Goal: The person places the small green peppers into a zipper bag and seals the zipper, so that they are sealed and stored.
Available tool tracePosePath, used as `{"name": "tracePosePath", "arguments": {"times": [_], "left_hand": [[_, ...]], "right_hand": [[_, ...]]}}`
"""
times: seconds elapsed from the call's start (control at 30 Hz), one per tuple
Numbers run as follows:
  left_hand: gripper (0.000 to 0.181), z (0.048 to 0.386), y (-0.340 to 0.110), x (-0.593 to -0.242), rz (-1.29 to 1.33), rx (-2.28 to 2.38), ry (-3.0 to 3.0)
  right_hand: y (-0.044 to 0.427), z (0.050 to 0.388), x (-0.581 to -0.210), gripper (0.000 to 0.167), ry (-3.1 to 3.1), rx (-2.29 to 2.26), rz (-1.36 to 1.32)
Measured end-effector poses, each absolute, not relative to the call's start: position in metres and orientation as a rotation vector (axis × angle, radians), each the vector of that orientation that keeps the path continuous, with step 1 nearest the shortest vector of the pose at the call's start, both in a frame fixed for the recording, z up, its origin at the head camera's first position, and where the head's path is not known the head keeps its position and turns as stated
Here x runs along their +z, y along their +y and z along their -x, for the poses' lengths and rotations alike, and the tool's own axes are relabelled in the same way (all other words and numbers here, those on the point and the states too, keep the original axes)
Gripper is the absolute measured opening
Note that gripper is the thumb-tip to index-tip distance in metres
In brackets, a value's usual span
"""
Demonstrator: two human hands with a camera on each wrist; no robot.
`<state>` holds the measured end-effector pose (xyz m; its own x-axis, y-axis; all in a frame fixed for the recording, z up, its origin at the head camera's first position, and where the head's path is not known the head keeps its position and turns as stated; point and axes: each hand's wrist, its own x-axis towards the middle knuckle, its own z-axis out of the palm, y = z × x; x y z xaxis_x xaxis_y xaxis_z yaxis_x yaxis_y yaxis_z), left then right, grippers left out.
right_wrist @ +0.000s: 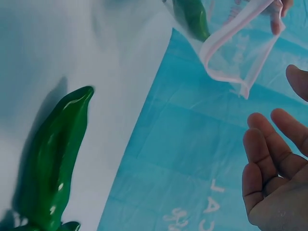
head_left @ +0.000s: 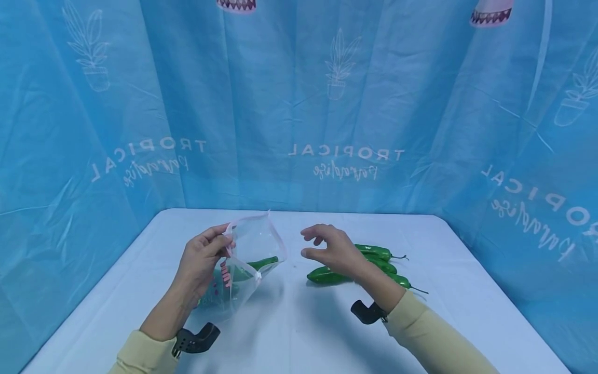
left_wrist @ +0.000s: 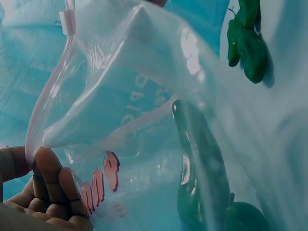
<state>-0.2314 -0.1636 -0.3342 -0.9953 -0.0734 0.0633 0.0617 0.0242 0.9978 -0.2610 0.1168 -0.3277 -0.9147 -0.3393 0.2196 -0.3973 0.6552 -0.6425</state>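
The left hand [head_left: 201, 257] is pinching the pink rim [right_wrist: 234, 25] of the clear plastic bag [head_left: 254, 239] between thumb and fingers. The right hand [head_left: 338, 252] is hovering with nothing in its grasp, fingers loosely bent and thumb set apart, between the bag and the loose peppers [head_left: 383, 265].

The bag is gaping toward the right hand, its slider [left_wrist: 64, 23] sitting on the rim. Whether the base is touching the desk [head_left: 289, 332] cannot be determined. The film is probably behaving as light, limp and slick, folding wherever it is unsupported; the rim is likely offering the surest hold.

Inside, at least two bagged peppers [left_wrist: 199, 173] are showing through the film, one tip reaching toward the mouth. Their weight is probably drawing the film downward.

Near the right wrist, the loose peppers are lying grouped on the desk, stems pointing right. Their glossy skins are likely making them slippery, though firm and fairly light. The thick middle is suiting a moderate grip; the thin stems are appearing too weak for lifting.
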Motion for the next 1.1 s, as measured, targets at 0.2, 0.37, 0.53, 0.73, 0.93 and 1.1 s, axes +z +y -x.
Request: {"name": "tracePosePath", "arguments": {"times": [0.2, 0.37, 0.53, 0.73, 0.93, 1.1], "left_hand": [[0.044, 0.232, -0.164, -0.333, -0.005, -2.127, -2.176], [0.045, 0.232, -0.165, -0.334, 0.002, -2.123, -2.176], [0.046, 0.232, -0.165, -0.335, 0.011, -2.119, -2.175], [0.046, 0.232, -0.165, -0.335, 0.015, -2.109, -2.184], [0.046, 0.232, -0.166, -0.334, 0.004, -2.112, -2.187], [0.046, 0.23, -0.165, -0.334, 0.005, -2.123, -2.184]], "right_hand": [[0.139, 0.259, -0.334, 0.039, -2.81, 1.14, -0.54], [0.157, 0.259, -0.339, 0.038, -2.817, 1.103, -0.504], [0.174, 0.259, -0.346, 0.038, -2.826, 1.119, -0.47], [0.194, 0.258, -0.354, 0.037, -2.806, 1.097, -0.433], [0.215, 0.258, -0.359, 0.038, -2.826, 1.075, -0.362], [0.23, 0.257, -0.364, 0.039, -2.846, 1.066, -0.322]]}}
